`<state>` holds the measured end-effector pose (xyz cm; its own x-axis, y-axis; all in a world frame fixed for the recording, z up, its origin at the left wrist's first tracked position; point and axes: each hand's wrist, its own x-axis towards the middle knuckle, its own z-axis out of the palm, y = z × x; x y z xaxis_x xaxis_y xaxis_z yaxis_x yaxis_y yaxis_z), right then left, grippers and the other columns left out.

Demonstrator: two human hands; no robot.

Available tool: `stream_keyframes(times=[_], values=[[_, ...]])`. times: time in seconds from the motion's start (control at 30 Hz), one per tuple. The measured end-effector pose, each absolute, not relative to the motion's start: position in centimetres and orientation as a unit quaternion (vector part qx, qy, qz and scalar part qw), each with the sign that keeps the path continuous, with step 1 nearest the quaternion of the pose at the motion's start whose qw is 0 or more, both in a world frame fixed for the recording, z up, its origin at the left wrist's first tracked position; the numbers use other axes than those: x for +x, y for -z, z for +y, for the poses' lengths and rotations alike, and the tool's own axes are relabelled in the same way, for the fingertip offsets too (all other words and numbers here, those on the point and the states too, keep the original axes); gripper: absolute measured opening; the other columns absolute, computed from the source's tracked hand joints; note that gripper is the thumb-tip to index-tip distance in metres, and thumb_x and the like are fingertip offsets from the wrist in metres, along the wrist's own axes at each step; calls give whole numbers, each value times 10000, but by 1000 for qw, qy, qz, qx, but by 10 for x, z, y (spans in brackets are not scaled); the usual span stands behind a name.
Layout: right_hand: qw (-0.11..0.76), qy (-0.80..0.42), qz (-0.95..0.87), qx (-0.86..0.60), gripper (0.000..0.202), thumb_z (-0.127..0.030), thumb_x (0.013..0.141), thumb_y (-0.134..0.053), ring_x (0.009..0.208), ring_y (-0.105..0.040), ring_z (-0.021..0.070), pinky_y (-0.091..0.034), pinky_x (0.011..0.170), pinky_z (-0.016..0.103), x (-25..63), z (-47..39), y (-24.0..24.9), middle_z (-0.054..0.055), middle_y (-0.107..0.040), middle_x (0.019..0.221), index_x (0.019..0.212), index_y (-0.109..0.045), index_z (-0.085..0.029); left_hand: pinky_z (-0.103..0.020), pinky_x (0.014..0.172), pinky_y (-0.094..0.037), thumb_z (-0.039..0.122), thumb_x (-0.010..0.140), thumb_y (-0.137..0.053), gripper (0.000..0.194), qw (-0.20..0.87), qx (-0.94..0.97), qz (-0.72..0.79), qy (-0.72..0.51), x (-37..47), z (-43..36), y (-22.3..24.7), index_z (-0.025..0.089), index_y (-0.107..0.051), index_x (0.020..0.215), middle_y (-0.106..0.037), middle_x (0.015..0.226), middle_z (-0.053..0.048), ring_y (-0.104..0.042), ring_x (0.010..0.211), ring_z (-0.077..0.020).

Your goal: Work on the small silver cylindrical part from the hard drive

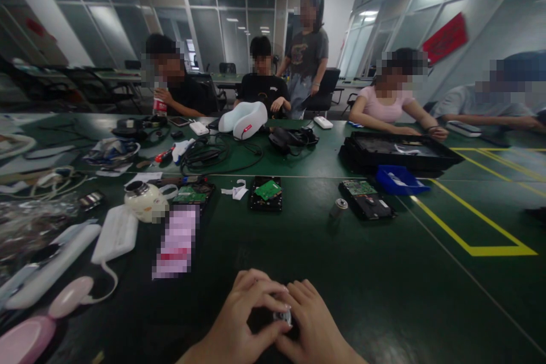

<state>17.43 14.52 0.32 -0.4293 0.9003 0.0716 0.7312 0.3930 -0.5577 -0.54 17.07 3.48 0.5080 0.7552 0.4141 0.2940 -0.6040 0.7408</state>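
Observation:
Near the bottom centre of the head view, my left hand [251,315] and my right hand [309,318] meet over the dark green table. Between them is a small silvery metal part [282,315], mostly covered by the fingers. My left thumb and fingers pinch it from the left, and my right fingers close round it from the right. Beyond the hands, a hard drive with a loose green circuit board [268,190] lies on the table. A metal cylinder [339,208] stands to its right, beside another opened drive [369,200].
At left are a pink paper [176,242], a cream jar [145,200], a white power bank [115,233], cables and plastic bags. A black tray [401,153] and blue bin [400,180] stand at back right. Several people are across the table [426,296].

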Motion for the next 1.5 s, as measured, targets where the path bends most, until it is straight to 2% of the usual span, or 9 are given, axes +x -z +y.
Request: stream_keyframes(times=[0.2, 0.4, 0.53, 0.67, 0.77, 0.87, 1.07, 1.33, 1.5], values=[[182, -227, -814, -503, 194, -267, 725, -618, 868, -551, 252, -360, 816, 390, 174, 146, -2, 66, -653, 957, 910, -605, -211, -328, 838, -498, 49, 769, -711, 271, 346, 797, 314, -383, -4, 168, -38, 228, -681, 970, -704, 1002, -20, -627, 946, -212], [182, -206, -817, -507, 213, -365, 772, -657, 818, -562, 241, -371, 788, 374, 173, 147, -2, 56, -642, 869, 903, -610, -203, -347, 825, -507, 177, 853, -677, 132, 288, 767, 360, -447, -9, 176, -21, 256, -722, 948, -705, 931, -27, -637, 925, -226], [176, -202, -819, -507, 250, -425, 794, -659, 812, -567, 233, -370, 765, 352, 173, 146, -6, 44, -640, 864, 920, -608, -215, -445, 923, -483, 108, 778, -732, 229, 259, 761, 473, -361, -14, 191, -4, 272, -740, 938, -718, 1038, -25, -620, 1045, -272], [179, -203, -820, -505, 236, -408, 785, -671, 813, -567, 228, -361, 759, 349, 173, 147, -7, 33, -637, 861, 908, -604, -218, -487, 935, -480, 35, 687, -772, 395, 255, 765, 487, -335, -15, 195, 6, 293, -739, 985, -714, 1104, -19, -592, 1111, -300], [183, -204, -819, -504, 236, -406, 784, -669, 815, -565, 228, -356, 757, 349, 173, 148, -5, 33, -638, 863, 907, -604, -215, -500, 937, -473, 45, 682, -786, 349, 263, 759, 489, -340, -14, 193, 5, 292, -753, 925, -715, 1089, -20, -588, 1107, -306], [185, -204, -819, -504, 251, -414, 785, -663, 806, -565, 229, -356, 752, 353, 173, 147, -3, 39, -639, 862, 917, -604, -209, -449, 885, -508, 75, 728, -767, 208, 275, 748, 483, -362, -13, 190, -4, 255, -753, 832, -722, 966, -33, -635, 992, -276], [189, -203, -816, -507, 229, -412, 793, -644, 807, -564, 231, -358, 806, 381, 174, 145, -3, 38, -631, 849, 902, -603, -215, -296, 750, -550, 154, 789, -737, 75, 345, 744, 377, -430, -8, 176, -30, 214, -708, 821, -674, 844, -28, -659, 864, -217], [199, -208, -814, -505, 177, -287, 701, -657, 804, -554, 228, -362, 813, 381, 174, 146, 5, 28, -628, 836, 849, -590, -217, -304, 771, -533, 111, 793, -712, 131, 322, 790, 350, -387, -3, 166, -30, 227, -693, 851, -698, 854, -33, -634, 889, -219], [198, -205, -814, -506, 197, -332, 730, -631, 810, -558, 238, -368, 826, 399, 176, 146, 6, 50, -625, 853, 879, -599, -207, -375, 906, -488, 42, 768, -540, 408, 324, 809, 295, -391, -6, 163, -36, 255, -631, 1104, -676, 1046, -53, -572, 1069, -249]])
